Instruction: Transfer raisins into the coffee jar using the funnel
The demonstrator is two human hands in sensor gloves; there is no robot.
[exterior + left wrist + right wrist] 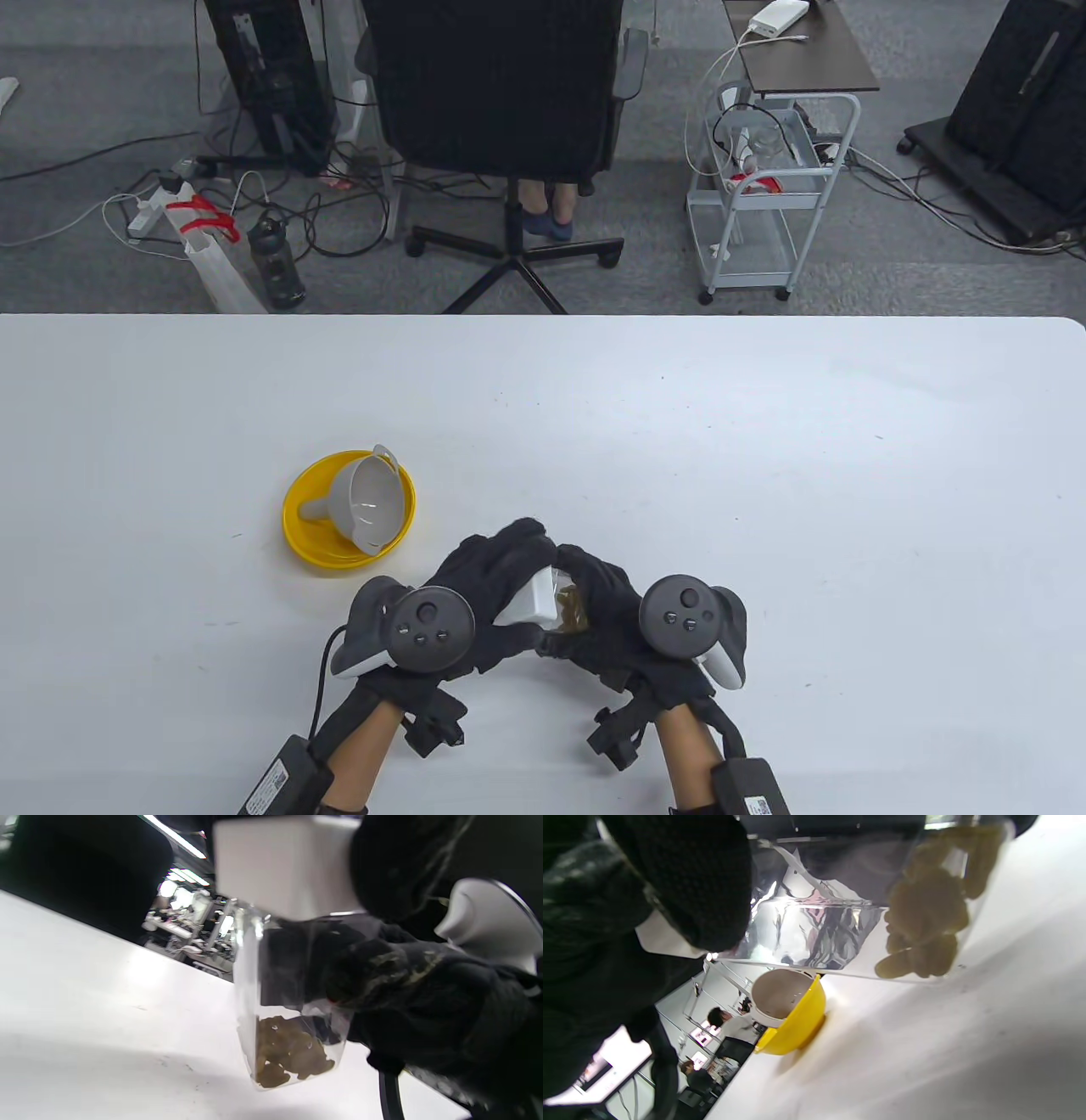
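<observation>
A clear jar with a white lid holds a small heap of raisins. It is tilted between both hands near the table's front edge. My left hand grips the lid. My right hand holds the jar's body. The left wrist view shows the lid, the clear body and the raisins at its bottom. The right wrist view shows the raisins through the jar wall. A grey funnel lies on its side in a yellow bowl to the left.
The white table stretches wide to the right and behind the hands. The bowl with the funnel is close to the left hand's far side. No coffee jar shows in any view. An office chair and a cart stand beyond the table.
</observation>
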